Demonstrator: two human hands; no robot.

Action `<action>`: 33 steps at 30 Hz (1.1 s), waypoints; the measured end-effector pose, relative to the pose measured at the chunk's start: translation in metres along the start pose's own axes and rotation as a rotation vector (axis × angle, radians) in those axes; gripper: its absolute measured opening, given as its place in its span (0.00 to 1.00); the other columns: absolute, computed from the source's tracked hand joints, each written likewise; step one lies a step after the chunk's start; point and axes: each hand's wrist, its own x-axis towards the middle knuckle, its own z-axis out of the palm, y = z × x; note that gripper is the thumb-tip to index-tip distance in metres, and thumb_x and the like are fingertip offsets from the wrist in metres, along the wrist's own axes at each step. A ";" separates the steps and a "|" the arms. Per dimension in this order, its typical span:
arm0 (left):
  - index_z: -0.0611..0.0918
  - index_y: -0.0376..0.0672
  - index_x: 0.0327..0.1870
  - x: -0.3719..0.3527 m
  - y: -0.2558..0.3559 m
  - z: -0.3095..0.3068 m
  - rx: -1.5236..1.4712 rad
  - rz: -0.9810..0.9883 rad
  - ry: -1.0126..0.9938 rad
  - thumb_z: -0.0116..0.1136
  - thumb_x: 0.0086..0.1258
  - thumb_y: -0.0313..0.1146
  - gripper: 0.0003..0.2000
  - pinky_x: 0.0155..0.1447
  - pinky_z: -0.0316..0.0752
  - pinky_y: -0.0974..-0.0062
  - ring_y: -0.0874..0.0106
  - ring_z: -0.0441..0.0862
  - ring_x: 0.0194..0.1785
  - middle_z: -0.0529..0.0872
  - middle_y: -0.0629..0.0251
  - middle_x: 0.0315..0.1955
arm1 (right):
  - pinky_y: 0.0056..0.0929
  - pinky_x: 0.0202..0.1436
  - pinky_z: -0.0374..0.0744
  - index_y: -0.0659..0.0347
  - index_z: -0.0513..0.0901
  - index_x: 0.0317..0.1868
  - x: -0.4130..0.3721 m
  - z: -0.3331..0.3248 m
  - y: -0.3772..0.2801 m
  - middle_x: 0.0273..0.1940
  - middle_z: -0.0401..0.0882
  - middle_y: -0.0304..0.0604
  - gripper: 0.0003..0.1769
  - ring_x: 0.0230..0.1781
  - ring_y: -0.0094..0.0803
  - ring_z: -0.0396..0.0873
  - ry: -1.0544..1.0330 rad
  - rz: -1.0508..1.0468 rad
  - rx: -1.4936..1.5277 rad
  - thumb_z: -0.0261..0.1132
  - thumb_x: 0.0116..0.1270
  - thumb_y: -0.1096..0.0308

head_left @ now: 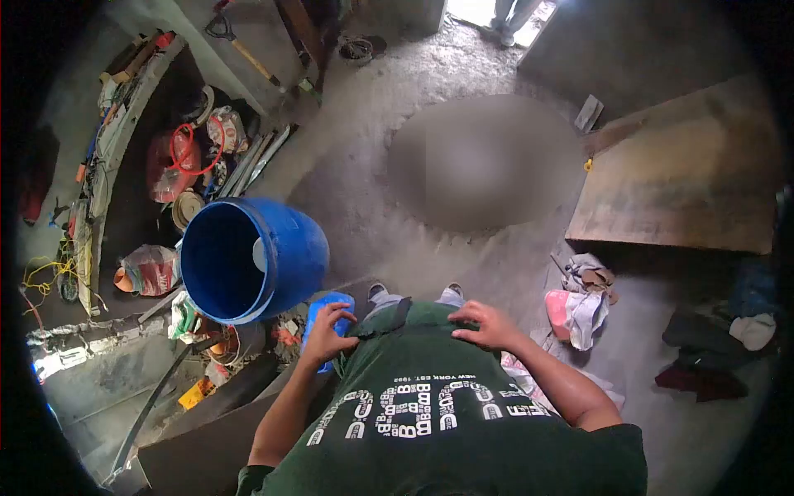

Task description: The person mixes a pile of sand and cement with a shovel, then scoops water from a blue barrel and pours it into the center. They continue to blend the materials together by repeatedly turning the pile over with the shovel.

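My left hand (329,334) is at the left side of my waist, fingers curved and apart. Its thumb reaches the hem of the dark green T-shirt (389,364), close to a black strap (401,314). On the other side of the waist, my right hand (484,325) rests at the shirt with thumb and fingers spread. Neither hand visibly grips anything. A blue plastic container (322,310) stands on the floor just beyond my left hand, partly hidden by it. My shoes (452,291) show past the shirt hem.
A large open blue barrel (289,256) stands at left, near a cluttered ledge (103,174). A wooden board (678,174) is at right. Sacks (587,314) and dark clothes (703,347) lie on the floor. A shovel (248,54) leans behind; someone's legs (507,21) show at the doorway.
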 end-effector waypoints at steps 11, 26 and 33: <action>0.83 0.42 0.37 -0.025 -0.052 -0.056 -0.241 0.096 -0.062 0.70 0.50 0.32 0.13 0.40 0.74 0.69 0.64 0.81 0.34 0.84 0.62 0.32 | 0.35 0.42 0.76 0.56 0.82 0.49 0.108 0.061 -0.062 0.37 0.78 0.43 0.16 0.39 0.40 0.78 -0.162 -0.409 -0.112 0.67 0.61 0.62; 0.85 0.45 0.37 0.086 -0.044 -0.090 -0.051 0.053 -0.133 0.65 0.60 0.41 0.11 0.39 0.75 0.67 0.62 0.82 0.36 0.83 0.61 0.31 | 0.43 0.42 0.77 0.59 0.81 0.41 0.188 0.020 -0.057 0.37 0.78 0.46 0.12 0.40 0.45 0.78 -0.331 -0.042 -0.322 0.63 0.62 0.61; 0.82 0.44 0.33 0.185 -0.018 -0.133 0.273 0.039 -0.060 0.63 0.61 0.42 0.11 0.38 0.75 0.64 0.60 0.81 0.35 0.82 0.60 0.30 | 0.43 0.40 0.77 0.60 0.80 0.34 0.293 -0.032 -0.038 0.31 0.76 0.46 0.10 0.37 0.45 0.78 -0.094 -0.086 -0.248 0.63 0.62 0.61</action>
